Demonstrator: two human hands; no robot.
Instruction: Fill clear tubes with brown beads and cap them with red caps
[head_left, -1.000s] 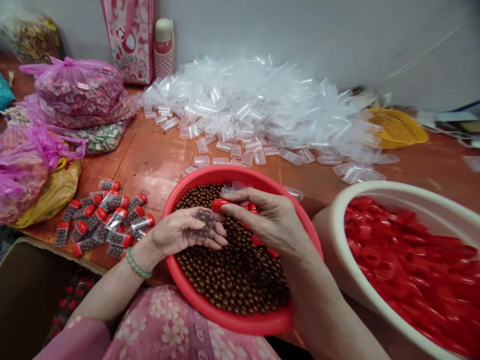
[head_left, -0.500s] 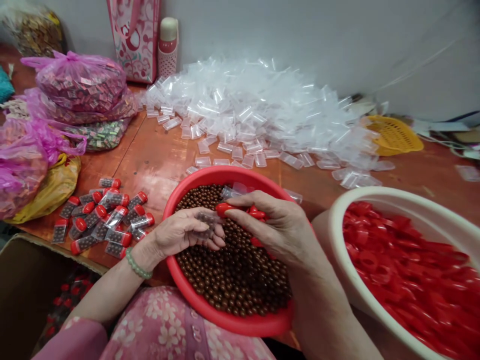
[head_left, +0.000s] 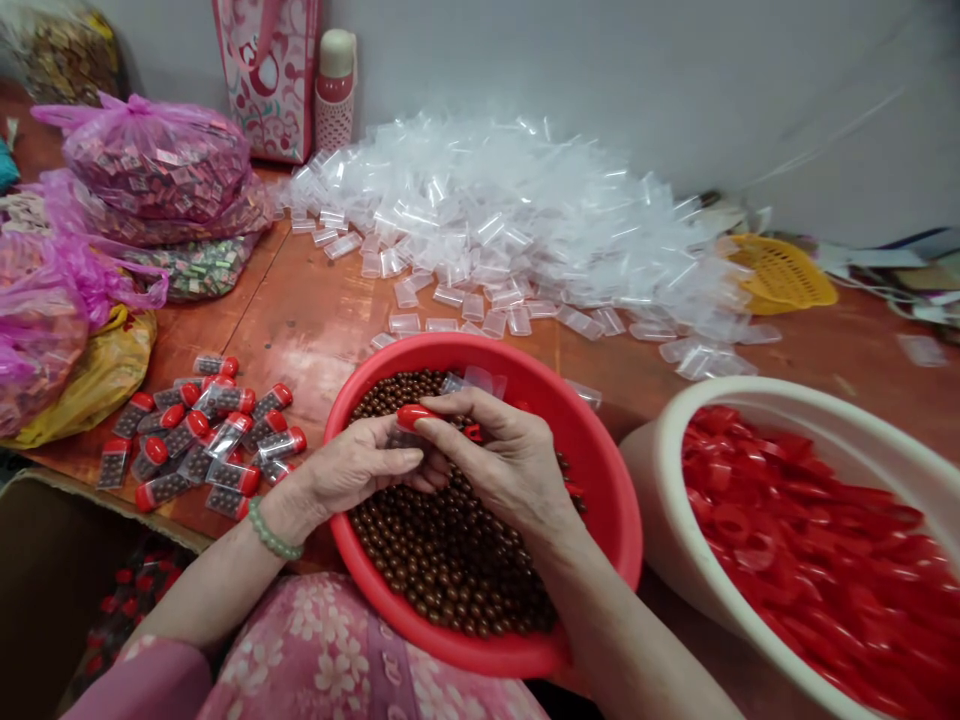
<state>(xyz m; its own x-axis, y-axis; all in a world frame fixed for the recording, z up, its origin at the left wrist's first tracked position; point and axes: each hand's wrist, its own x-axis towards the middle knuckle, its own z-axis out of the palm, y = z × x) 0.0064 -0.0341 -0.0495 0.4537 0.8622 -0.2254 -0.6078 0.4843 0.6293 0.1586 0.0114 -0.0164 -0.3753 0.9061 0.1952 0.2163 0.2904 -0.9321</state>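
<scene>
My left hand, with a green bead bracelet at the wrist, is closed around a small clear plastic case; most of the case is hidden by the fingers. In my right hand a red cap is pinched between thumb and fingertips, and it sits at the top of the case. More red pieces show behind the right fingers, partly hidden. Below both hands is a red basin holding many brown beads. A few clear cases lie at its far side.
Capped, bead-filled cases lie left of the basin. Behind spreads a large heap of clear cases. A white tub of red caps stands at right. Pink bags, a bottle, a yellow basket and an open box surround these.
My right hand has moved left, bringing the red cap from beside the case onto its top. The left fingers have closed more around the case.
</scene>
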